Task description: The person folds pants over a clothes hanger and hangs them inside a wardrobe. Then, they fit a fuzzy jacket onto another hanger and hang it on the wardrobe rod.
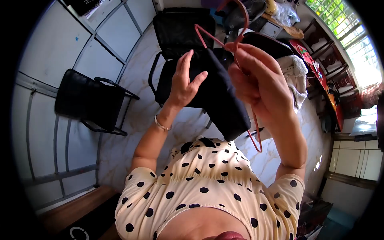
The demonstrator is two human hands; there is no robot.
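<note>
My right hand (262, 78) is closed around the neck of a pink clothes hanger (245, 20), with the hook sticking up above the fingers. A dark folded garment (226, 100) hangs on the hanger between my two hands; it looks like trousers, though I cannot be sure. One end of the hanger shows beyond the cloth near my chest, the other points away from me. My left hand (185, 82) is open, fingers straight and thumb apart, beside the garment's left side. Whether its thumb touches the cloth I cannot tell.
A black armchair (90, 100) stands at the left by white panels (48, 44). Another black chair (182, 30) is ahead, behind the garment. To the right are a white towel-like cloth (294, 74), a long red-topped table (316, 72) and wooden chairs (332, 56) under a barred window.
</note>
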